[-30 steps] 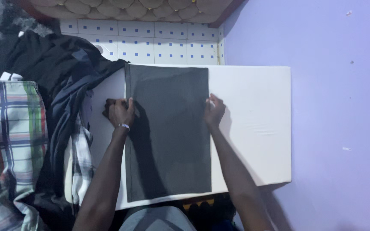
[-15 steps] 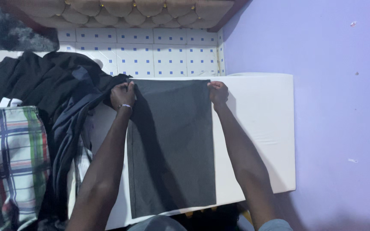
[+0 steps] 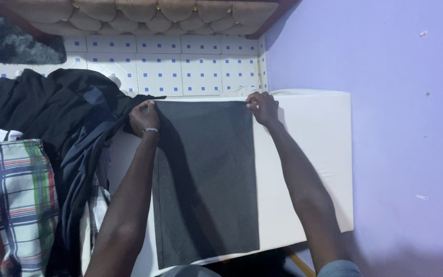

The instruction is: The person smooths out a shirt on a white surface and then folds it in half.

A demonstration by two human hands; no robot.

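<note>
left hand | right hand | pinching far corners | dark grey cloth

My left hand hides the cloth's far left corner; my right hand covers the other one. The cloth's near edge runs behind my lap. The plaid bag is cut off at the left edge.

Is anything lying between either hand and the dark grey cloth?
Nothing visible. The left hand and the right hand each already grip a far corner of the dark grey cloth, with nothing between.
</note>
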